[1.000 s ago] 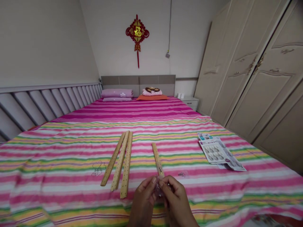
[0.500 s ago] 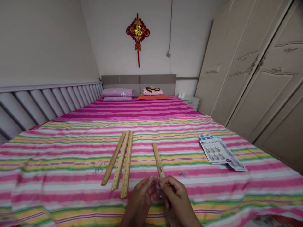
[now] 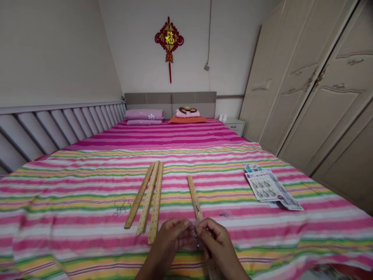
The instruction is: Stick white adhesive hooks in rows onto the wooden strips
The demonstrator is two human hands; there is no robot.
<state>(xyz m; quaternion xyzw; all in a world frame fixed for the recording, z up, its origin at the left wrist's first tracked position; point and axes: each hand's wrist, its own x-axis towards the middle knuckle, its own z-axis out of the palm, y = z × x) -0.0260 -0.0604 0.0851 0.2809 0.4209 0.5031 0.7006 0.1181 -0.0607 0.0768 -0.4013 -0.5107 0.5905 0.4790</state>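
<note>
We have a wide bed (image 3: pixel 81 237) before us, covered in a pink, white, yellow and green striped sheet. On its left part lie three long, flat, pale wooden strips with rows of small dark holes (image 3: pixel 147 200), close together at their far ends and fanned apart at the near. A single matching wooden strip (image 3: pixel 192 190) runs near to far, its far end leaning left; it passes beneath our right hand (image 3: pixel 215 239), which is nearer to it than our left hand (image 3: pixel 168 238). Well to the right rest overlapping white cardboard packs of pale hooks (image 3: pixel 264 188), and beyond the three strips' left side sits a thin grey tangle of wire or string (image 3: pixel 121 208).

The small clear plastic packet with metal bits (image 3: pixel 193 230) is between our hands, over the single strip, its long axis roughly near to far. It lies left of our right fingers, which pinch it, and just right of our left fingers; we cannot tell whether those grip it or only touch it.

We count four strips, at least two cardboard packs, one tangle and three packets: the held one, another clear packet lying on the single strip (image 3: pixel 197 208), and a clear packet to the right (image 3: pixel 224 214).
</note>
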